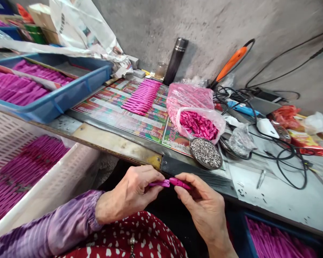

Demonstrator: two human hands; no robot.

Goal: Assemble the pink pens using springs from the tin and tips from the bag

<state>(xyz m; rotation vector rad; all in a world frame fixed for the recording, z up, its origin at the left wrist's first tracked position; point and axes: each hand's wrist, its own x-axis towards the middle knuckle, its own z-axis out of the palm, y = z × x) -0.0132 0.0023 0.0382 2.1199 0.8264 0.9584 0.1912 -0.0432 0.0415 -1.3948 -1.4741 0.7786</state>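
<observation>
My left hand [131,195] pinches a thin purple plastic stick [161,184] with a forked, holed end pointing right. Between the thumb and fingers of my right hand [204,206] is a small magenta pointed plastic piece [178,182]. Its tip meets or nearly meets the stick's end, just in front of the table edge; I cannot tell whether they are joined. Beyond my right hand, small metal pins [206,152] fill a round dish [217,166]. Behind it, a pink plastic bag [190,94] lies open, full of similar magenta pieces [197,124].
Purple sticks [143,96] lie in a row on a printed mat [110,116]. Left are a blue tray [82,94] and a white crate [67,172] of purple pieces. A dark flask [175,61], an orange-handled tool [231,63] and tangled cables [281,157] sit behind and right.
</observation>
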